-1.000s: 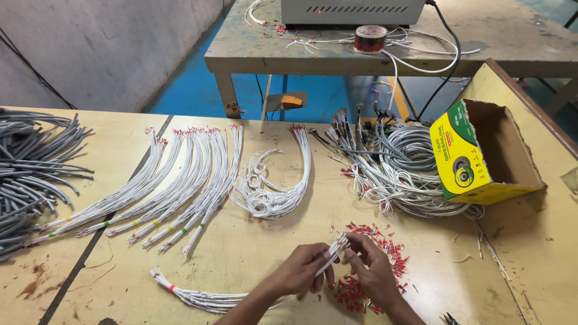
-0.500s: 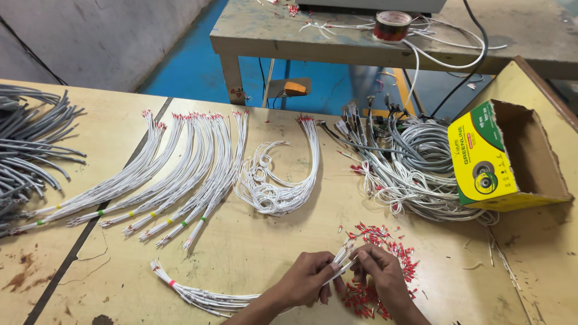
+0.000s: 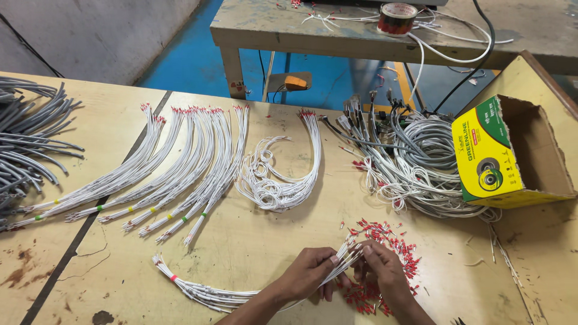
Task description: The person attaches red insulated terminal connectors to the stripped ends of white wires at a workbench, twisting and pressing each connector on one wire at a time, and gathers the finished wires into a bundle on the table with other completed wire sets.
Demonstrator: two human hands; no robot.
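Note:
My left hand (image 3: 310, 272) grips a bundle of thin white wires (image 3: 205, 292) near its right end; the bundle trails left across the table to a red band. My right hand (image 3: 385, 274) pinches the wire tips at the bundle's end, just above a heap of small red ferrules (image 3: 385, 235) scattered on the wooden table (image 3: 253, 241). Both hands sit at the table's near edge.
Several banded bundles of white wires (image 3: 174, 168) fan out at the left, with a loose white coil (image 3: 277, 180) beside them. Grey cables (image 3: 30, 138) lie far left. A tangled wire pile (image 3: 409, 162) and open cardboard box (image 3: 506, 156) sit right. A tape roll (image 3: 396, 18) rests on the far bench.
The view has tilted slightly downward and shifted. Both hands stay together on the end of the wire bundle, with small finger movement only.

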